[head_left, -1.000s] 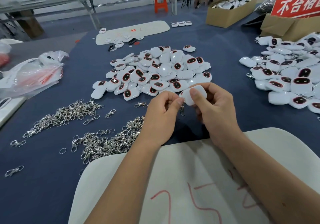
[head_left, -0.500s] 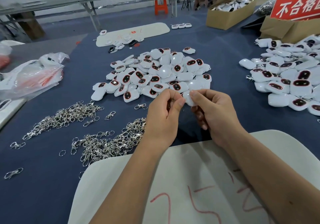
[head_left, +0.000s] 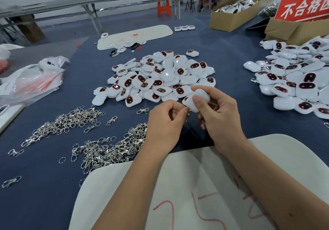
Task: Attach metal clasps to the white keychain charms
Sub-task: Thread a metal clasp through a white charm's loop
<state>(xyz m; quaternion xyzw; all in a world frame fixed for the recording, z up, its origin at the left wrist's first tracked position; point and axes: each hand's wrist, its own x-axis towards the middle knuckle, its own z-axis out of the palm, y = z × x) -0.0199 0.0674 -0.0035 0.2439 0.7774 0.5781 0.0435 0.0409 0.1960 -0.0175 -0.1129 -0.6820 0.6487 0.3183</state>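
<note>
My right hand (head_left: 220,116) grips a white keychain charm (head_left: 199,98) between thumb and fingers, just in front of the middle pile of charms (head_left: 160,76). My left hand (head_left: 165,123) pinches at the charm's lower left corner, where a small metal clasp (head_left: 187,114) is mostly hidden by the fingertips. Heaps of loose metal clasps (head_left: 106,148) lie left of my left hand on the blue cloth. A second pile of white charms (head_left: 292,80) sits at the right.
A white tray (head_left: 195,185) with red writing lies under my forearms. A plastic bag (head_left: 32,80) is at the left, another white tray (head_left: 135,36) at the far middle, cardboard boxes (head_left: 233,16) and a red sign (head_left: 302,7) at the back right.
My right hand has turned the charm, so more of its white back shows. Both hands have stayed close together at the same spot.
</note>
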